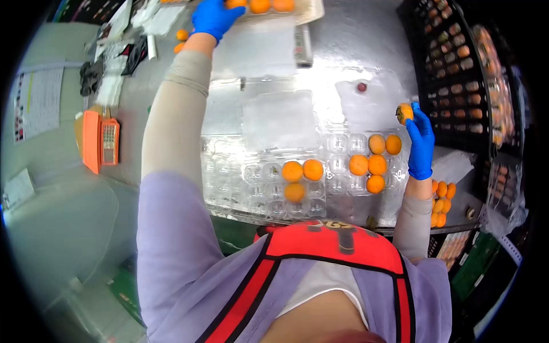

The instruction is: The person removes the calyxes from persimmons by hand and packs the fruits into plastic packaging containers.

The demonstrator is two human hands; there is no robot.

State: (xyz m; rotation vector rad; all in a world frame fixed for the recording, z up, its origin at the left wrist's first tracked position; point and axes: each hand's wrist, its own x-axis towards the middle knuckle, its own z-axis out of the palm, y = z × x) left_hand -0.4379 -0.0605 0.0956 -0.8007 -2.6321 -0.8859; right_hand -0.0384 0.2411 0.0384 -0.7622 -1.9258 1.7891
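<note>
My right hand (420, 140), in a blue glove, is closed around an orange persimmon (404, 113) with its leafy cap showing, held above the table's right side. My left hand (214, 20), also blue-gloved, reaches to a pale tray (311, 11) at the top edge, where several persimmons (260, 6) lie. Its thumb side is against the leftmost fruit; the other fingers are partly cut off, so its grip cannot be made out. Below my right hand, a clear plastic pack (338, 166) has several persimmons (377, 164) in its cups. Another clear pack (274, 191) holds three persimmons (293, 171).
Black crates (457, 108) with packed fruit stand along the right. More persimmons (440, 206) lie at the lower right. A small dark red round thing (362, 87) rests on a white sheet (366, 111). At left are an orange calculator-like device (102, 142) and crumpled plastic (111, 86).
</note>
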